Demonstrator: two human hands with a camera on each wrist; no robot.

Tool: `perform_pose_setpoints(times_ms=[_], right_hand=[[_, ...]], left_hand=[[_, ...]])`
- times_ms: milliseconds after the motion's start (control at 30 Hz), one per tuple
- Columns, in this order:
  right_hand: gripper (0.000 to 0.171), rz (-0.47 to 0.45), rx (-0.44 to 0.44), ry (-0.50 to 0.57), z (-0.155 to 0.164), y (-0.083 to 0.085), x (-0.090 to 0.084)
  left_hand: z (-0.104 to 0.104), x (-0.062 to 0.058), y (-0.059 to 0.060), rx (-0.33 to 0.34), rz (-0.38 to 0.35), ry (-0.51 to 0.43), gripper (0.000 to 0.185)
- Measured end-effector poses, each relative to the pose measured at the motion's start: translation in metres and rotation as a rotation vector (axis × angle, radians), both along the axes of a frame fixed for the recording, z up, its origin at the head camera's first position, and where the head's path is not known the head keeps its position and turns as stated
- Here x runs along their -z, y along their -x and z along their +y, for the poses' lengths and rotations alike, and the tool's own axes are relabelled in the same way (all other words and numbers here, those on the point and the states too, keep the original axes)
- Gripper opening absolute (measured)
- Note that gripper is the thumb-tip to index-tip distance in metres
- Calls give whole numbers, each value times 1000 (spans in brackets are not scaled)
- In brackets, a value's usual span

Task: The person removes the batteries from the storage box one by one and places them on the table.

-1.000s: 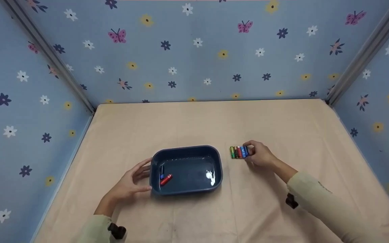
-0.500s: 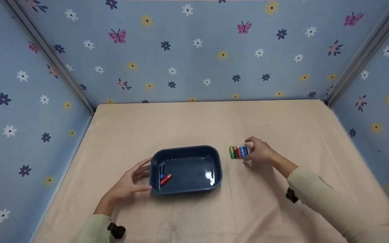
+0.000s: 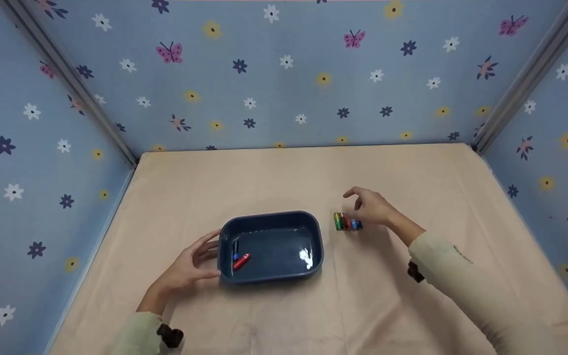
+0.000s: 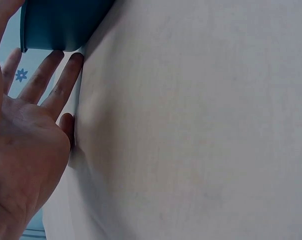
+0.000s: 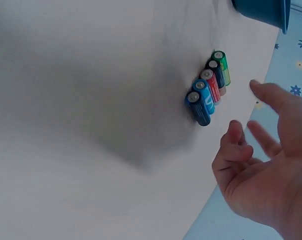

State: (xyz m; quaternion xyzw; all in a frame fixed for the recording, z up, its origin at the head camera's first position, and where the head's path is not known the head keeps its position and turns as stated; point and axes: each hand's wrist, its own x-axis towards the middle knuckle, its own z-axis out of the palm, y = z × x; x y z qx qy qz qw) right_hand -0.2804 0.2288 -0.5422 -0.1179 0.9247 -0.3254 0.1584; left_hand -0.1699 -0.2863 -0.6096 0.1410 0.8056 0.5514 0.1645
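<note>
A dark blue rectangular tub point(image 3: 274, 254) sits on the table, holding a red battery point(image 3: 241, 261) and a dark battery point(image 3: 235, 250) at its left end. My left hand point(image 3: 185, 265) rests its outstretched fingers against the tub's left side; in the left wrist view its fingertips point(image 4: 55, 55) meet the wall. Right of the tub lies a tight row of several batteries, from a green battery point(image 3: 337, 221) to a dark blue battery point(image 5: 198, 109). Above the row's right part hovers my right hand point(image 3: 373, 207), holding nothing, index finger extended and other fingers bent, clear of the batteries in the right wrist view.
A pale cloth point(image 3: 284, 177) with some creases covers the table. Blue flowered panels point(image 3: 284, 74) close off the back and both sides, with grey posts point(image 3: 525, 79) at the corners.
My right hand has left the right end of the battery row, lifting and moving leftward and back over it. The row keeps its place. My left hand and the tub stay put.
</note>
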Motion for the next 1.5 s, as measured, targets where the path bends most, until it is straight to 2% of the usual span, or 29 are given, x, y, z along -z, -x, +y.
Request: perform_pose_setpoints(times_ms=[133, 367, 600, 1000, 1267, 1500], right_hand=[[48, 34, -94, 12, -12, 5, -5], [41, 50, -270, 18, -36, 12, -14], [42, -3, -334, 52, -61, 15, -20], [43, -19, -455, 56, -115, 14, -31], [46, -4, -589, 77, -155, 11, -29], [48, -54, -666, 76, -179, 8, -28]], left_hand=[[-2, 0, -1, -9, -2, 18, 103], [-3, 1, 0, 11, 18, -30, 102], [-1, 1, 2, 16, 10, -23, 101], [0, 1, 2, 14, 4, -26, 103], [-2, 2, 0, 13, 9, -45, 102], [1, 1, 1, 1, -29, -16, 103]])
